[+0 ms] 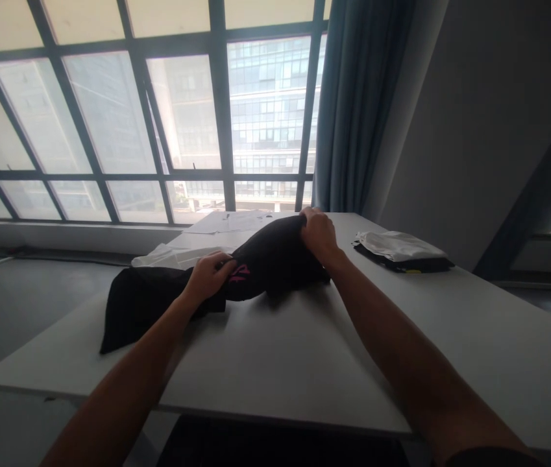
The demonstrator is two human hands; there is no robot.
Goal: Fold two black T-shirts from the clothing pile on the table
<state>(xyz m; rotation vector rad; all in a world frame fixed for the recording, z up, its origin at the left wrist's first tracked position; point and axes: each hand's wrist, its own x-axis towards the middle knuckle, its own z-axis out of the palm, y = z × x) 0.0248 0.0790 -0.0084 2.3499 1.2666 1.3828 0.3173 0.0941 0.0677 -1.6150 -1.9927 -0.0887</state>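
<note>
A black garment (pixel 275 253) with a pink print is partly lifted off the white table (pixel 275 363). Its kind is not clear from the folds; it may be a shirt. My left hand (pixel 208 275) pinches the cloth near the print, around its middle. At the raised right end, my right hand (pixel 320 233) grips the upper edge, fingers curled over the far side. The left part of the garment droops onto the table, and its right lower edge hangs close to the surface, casting a shadow.
Folded clothes (pixel 402 250), white over black, lie in a stack on the right of the table. Behind the garment is a crumpled white cloth (pixel 172 256). White sheets or cloth (pixel 231 222) lie at the far edge. A blue curtain (pixel 360 110) hangs beside the windows.
</note>
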